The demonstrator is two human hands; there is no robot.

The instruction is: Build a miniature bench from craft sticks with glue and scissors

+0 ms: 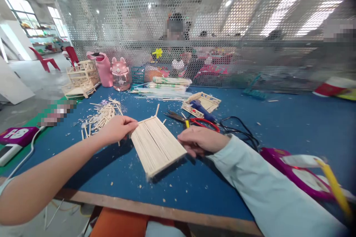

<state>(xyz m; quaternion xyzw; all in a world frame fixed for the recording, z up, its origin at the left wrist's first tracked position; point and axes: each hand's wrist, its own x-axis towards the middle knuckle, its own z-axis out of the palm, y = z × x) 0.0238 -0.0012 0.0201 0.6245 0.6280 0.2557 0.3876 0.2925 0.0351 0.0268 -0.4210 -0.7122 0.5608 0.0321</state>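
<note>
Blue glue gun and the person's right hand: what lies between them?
The red-handled scissors: in the head view, their handles lie between the blue glue gun and the right hand.

Our bare left hand (121, 129) reaches forward with its back turned up, thumb and index finger pinched close together and pointing toward our bare right hand (205, 140). Behind the left hand, our uncovered left forearm (66, 168) slants back and outward. The right hand curls its fingers inward; just behind its wrist, a pale-blue fabric sleeve (247, 177) covers our right forearm.
</note>
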